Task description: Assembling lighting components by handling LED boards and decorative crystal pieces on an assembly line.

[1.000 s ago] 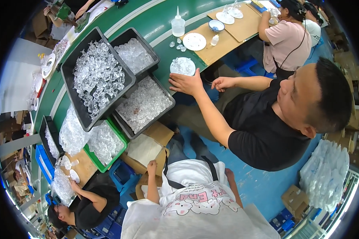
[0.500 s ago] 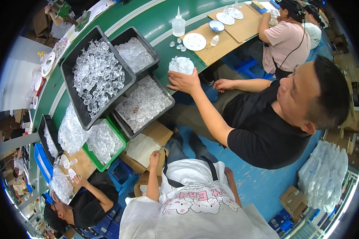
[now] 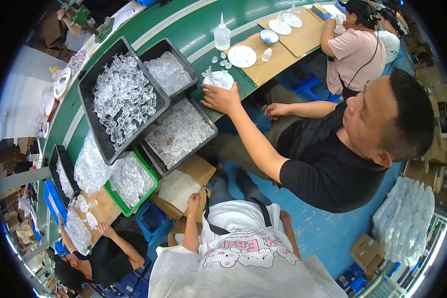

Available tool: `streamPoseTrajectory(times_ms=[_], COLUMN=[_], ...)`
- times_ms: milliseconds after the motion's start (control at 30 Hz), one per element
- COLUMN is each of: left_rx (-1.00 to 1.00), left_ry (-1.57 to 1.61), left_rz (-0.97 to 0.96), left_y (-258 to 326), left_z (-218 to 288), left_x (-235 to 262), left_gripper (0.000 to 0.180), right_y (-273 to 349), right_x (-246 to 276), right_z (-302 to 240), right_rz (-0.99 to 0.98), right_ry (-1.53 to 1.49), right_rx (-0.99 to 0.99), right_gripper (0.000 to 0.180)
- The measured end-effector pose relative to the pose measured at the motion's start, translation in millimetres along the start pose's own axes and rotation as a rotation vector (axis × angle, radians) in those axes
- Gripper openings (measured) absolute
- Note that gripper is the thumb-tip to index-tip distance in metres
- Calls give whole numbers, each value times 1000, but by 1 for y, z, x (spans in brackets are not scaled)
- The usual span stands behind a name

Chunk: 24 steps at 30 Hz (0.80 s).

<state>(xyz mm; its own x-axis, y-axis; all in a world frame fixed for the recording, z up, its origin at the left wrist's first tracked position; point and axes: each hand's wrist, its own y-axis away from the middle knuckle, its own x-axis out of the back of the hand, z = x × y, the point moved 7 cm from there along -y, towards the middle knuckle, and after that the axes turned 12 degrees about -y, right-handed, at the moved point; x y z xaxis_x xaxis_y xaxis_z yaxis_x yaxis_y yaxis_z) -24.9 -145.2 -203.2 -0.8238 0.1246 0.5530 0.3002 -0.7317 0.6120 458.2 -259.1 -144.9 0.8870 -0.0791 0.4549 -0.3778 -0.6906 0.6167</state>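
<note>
My left hand (image 3: 193, 202) hangs beside my body near an open cardboard box (image 3: 196, 170), fingers loosely curled, with nothing visible in it. My right hand (image 3: 285, 217) is low at my other side, partly hidden by my white shirt (image 3: 248, 238); its fingers cannot be made out. Ahead, a co-worker in black rests a hand (image 3: 222, 98) at the edge of a white plate (image 3: 218, 80) bearing clear pieces. To the left of that plate, black bins (image 3: 121, 99) hold many clear plastic pieces.
A green bin (image 3: 145, 185) of clear pieces stands left, beside a clear bag (image 3: 92, 164). On the green table are a squeeze bottle (image 3: 222, 37), a white plate (image 3: 242, 56) and a bowl (image 3: 269, 37). Other people sit along it. A blue stool (image 3: 154, 218) stands near me.
The co-worker's hand and the white plate have shifted slightly left, toward the bins. At lower left, a seated person's other arm has reached toward the blue tray. My hands stay nearly still.
</note>
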Motion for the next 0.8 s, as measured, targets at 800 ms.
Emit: streamPoseTrajectory(times_ms=[800], left_rx=[-22], left_ry=[-115], left_rz=[-44], left_y=[-9], left_z=[25], left_x=[-5], left_gripper=[23], right_y=[0], right_x=[2], right_z=[3], right_rz=[14], right_ry=[77], right_rx=[3], right_gripper=[24])
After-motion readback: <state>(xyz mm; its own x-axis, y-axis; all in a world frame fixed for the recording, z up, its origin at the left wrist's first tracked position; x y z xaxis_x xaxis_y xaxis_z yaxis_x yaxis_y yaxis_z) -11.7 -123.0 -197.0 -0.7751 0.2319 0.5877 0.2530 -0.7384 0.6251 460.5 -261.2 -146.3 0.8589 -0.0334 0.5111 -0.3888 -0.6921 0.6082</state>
